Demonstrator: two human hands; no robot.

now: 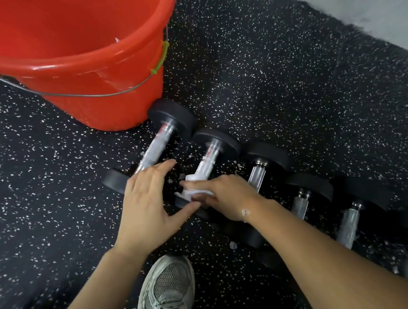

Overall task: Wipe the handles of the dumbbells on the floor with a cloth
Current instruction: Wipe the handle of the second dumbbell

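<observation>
Head view: right hand (227,196) has its fingers clamped on the white cloth (193,191) at the near end of dumbbell 2's handle (207,163), which runs up and away, while the left hand (146,204), fingers splayed, steadies alongside.

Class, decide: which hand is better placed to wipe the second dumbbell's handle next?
The right hand: it grips the white cloth on the knurled chrome handle. The left hand is open, holding no cloth.

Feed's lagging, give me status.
Right hand gripping white cloth on second dumbbell's handle. Left hand open beside it. Nothing blocking.
</observation>
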